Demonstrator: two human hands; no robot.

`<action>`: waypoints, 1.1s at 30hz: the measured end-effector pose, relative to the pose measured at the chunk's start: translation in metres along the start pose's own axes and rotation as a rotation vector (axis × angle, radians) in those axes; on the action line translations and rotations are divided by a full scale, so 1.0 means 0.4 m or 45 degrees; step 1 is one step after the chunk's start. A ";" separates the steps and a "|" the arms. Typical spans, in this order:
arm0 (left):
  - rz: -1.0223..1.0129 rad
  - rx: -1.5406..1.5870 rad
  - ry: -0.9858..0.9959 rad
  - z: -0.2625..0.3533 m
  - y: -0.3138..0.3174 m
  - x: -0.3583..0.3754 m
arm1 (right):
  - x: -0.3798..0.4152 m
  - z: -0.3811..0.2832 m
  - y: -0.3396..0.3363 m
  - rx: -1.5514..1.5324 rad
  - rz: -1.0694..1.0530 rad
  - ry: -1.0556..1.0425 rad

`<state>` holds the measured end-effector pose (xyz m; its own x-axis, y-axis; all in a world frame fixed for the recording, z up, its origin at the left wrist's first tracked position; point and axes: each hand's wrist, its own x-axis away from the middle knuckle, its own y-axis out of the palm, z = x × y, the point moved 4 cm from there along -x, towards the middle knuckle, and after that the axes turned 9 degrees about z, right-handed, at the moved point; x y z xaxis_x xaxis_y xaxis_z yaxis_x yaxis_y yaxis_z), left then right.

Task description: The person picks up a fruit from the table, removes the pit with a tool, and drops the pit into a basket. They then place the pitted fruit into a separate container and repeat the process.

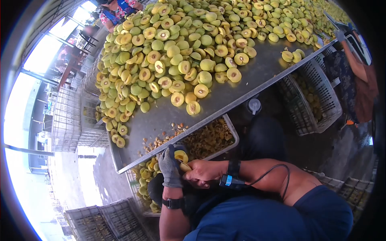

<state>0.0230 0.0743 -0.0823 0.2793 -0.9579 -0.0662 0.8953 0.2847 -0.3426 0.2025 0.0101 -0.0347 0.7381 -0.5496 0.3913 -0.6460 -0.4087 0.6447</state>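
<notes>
My left hand [170, 168], in a grey glove, is closed around a yellow halved stone fruit [181, 155] just off the metal table's near edge. Bare and bent inward, my right hand [203, 170] meets it from the right. Its fingers are closed beside a second pale yellow piece [185, 166], and whatever lies inside the grip is hidden. On the metal table [161, 116] beyond my hands spreads a large heap of green-yellow fruit halves [173, 60], many with brown centres. Loose pits [155, 142] lie along the near edge.
Below the edge stand a tub of brown scraps [211, 138] and a crate of fruit halves [144, 180]. More crates [315, 96] sit at right and stacked crates [104, 221] at lower left. One person [118, 10] is across the table, another [358, 76] at right.
</notes>
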 end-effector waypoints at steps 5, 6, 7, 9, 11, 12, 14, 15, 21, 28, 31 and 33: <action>0.125 0.380 -0.345 0.112 -0.003 0.033 | 0.013 -0.025 0.016 -0.005 0.017 -0.045; 0.181 0.454 -0.460 0.136 0.004 0.042 | 0.011 -0.025 0.017 0.001 0.014 -0.048; 0.235 0.527 -0.576 0.145 0.011 0.047 | 0.008 -0.023 0.017 0.004 0.012 -0.050; 0.342 0.494 -0.588 0.118 0.000 0.033 | 0.011 -0.015 0.018 0.014 0.017 -0.047; 0.305 0.621 -0.695 0.113 -0.017 0.021 | 0.021 -0.012 0.024 0.029 0.030 -0.039; 0.403 0.563 -0.648 0.078 -0.047 -0.005 | 0.028 -0.015 0.026 -0.056 -0.038 -0.066; 0.471 0.634 -0.648 0.080 -0.090 -0.024 | 0.050 -0.020 0.015 -0.231 -0.166 -0.119; 0.636 0.603 -0.701 0.101 -0.121 -0.036 | 0.068 -0.037 0.003 -0.288 -0.102 -0.144; 0.885 -0.324 -0.244 0.066 -0.522 -0.076 | -0.019 0.083 -0.159 -0.471 0.503 0.094; 0.279 -0.450 0.289 0.196 -0.146 -0.217 | 0.026 0.029 -0.189 -0.314 0.617 -0.152; -0.122 -0.556 0.022 0.273 0.193 -0.238 | 0.046 -0.002 -0.195 -0.327 0.638 -0.213; -0.302 -0.665 0.249 0.234 0.334 -0.261 | 0.048 -0.009 -0.206 -0.348 0.662 -0.205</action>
<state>0.1462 0.2158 -0.0334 -0.0205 -0.9961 -0.0860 0.6226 0.0546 -0.7806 0.2705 0.0357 -0.0780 0.2866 -0.7390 0.6097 -0.8249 0.1333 0.5494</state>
